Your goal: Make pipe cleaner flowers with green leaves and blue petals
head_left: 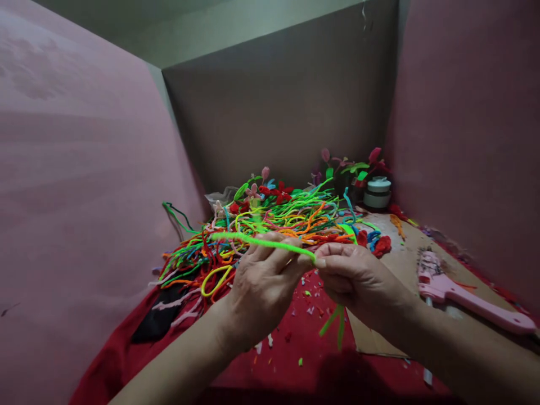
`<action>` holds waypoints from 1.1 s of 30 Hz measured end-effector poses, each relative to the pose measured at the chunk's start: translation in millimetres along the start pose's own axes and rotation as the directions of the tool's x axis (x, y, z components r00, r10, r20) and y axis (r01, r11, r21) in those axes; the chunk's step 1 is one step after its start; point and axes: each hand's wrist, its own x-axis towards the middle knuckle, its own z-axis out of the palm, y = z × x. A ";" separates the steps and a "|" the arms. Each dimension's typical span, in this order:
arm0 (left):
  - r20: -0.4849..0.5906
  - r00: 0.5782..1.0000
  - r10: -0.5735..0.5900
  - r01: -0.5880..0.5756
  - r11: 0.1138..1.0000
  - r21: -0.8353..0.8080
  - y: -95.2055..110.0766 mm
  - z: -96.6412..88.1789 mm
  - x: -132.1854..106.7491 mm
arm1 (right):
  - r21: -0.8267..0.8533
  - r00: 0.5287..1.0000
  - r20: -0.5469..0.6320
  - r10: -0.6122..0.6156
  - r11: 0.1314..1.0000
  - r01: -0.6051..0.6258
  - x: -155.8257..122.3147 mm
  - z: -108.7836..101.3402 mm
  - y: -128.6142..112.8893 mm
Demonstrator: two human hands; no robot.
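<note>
**Left hand [264, 287] and right hand [358, 278] share one lime-green fuzzy pipe cleaner [253, 241]**

Head view: the person's left fingers [270, 253] are curled shut around the lime-green fuzzy pipe cleaner near the middle of its visible length. The right thumb and forefinger [327, 262] are pinched closed on its end, where the two hands almost touch. The stem's long axis runs from the right fingertips leftward and slightly away, passing through the left grip. Its free end sticks out beyond the left knuckles, above the pile. Both hands are on it, and the left hand covers more of it.

Two short green tails [335, 323] hang below the right hand. It cannot be told whether they belong to the same stem.

Just beyond the fingers lies a tangled heap of multi-coloured pipe cleaners [274, 219] on a red cloth [295, 349] dotted with small clippings. To the right of the right hand, well apart from it, a pink plastic glue gun [464, 295] rests on a brown cardboard sheet [405, 253]. Farther back stand a white-and-grey roll [377, 192] and some pipe-cleaner flowers [358, 166].

No brand, label or writing can be read anywhere.
</note>
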 end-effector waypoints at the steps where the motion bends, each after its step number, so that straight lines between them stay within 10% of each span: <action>1: 0.012 0.999 -0.032 0.032 0.999 -0.022 1.3 0.6 1.1 | -0.039 1.000 -0.011 -0.023 0.999 0.022 -0.2 -0.2 0.3; 8: 0.275 0.879 -0.389 0.476 0.750 -0.459 7.3 -4.9 12.2 | -0.455 0.962 -0.007 -0.273 0.858 0.240 -6.1 2.8 -3.3; 12: 0.693 0.592 -0.410 0.786 0.107 -0.608 -3.6 4.6 14.6 | -0.659 0.919 0.066 -0.388 0.675 0.332 -10.1 2.4 1.8; 15: 0.766 0.537 -0.353 0.734 -0.250 -0.631 -11.6 17.6 12.6 | -0.724 0.884 0.066 -0.463 0.587 0.362 -6.5 -0.6 6.6; 23: 0.524 0.599 -0.605 0.722 0.125 -0.681 -2.8 28.2 15.5 | -0.431 0.938 -0.101 -0.331 0.865 0.258 13.4 -14.8 3.9; 33: 0.176 0.785 -0.593 0.562 0.565 -0.604 -1.2 39.6 16.1 | -0.277 0.946 -0.076 -0.315 0.918 0.283 15.9 -24.2 6.9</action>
